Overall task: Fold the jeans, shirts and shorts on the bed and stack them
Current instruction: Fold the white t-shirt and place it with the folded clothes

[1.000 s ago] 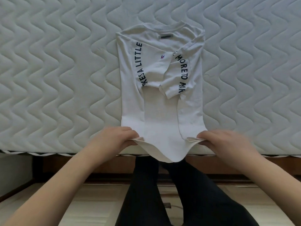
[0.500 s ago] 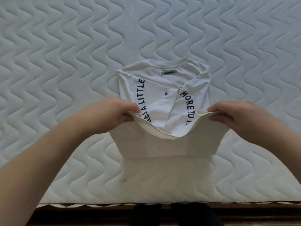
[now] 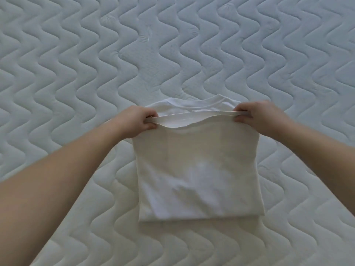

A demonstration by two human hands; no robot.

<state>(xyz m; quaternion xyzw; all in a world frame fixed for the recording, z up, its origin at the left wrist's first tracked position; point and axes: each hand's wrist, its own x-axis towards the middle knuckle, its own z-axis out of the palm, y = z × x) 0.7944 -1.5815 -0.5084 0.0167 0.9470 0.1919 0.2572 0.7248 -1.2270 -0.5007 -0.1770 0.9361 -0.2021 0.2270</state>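
Note:
A white T-shirt (image 3: 196,169) lies on the bed, folded in half, its lower half laid over the upper half. The black lettering and the sleeves are hidden under the fold. Only the collar rim shows past the hem at the far end. My left hand (image 3: 138,120) pinches the hem's left corner. My right hand (image 3: 257,116) pinches the hem's right corner. The hem between them sags slightly, just short of the collar. No jeans or shorts are in view.
The quilted white mattress (image 3: 76,73) with a wavy stitch pattern fills the whole view around the shirt. My bare forearms reach in from the lower left and right.
Both hands carried the shirt's bottom hem away from me, from the bed's near edge up to the collar, covering the lettering. The view moved forward over the bed.

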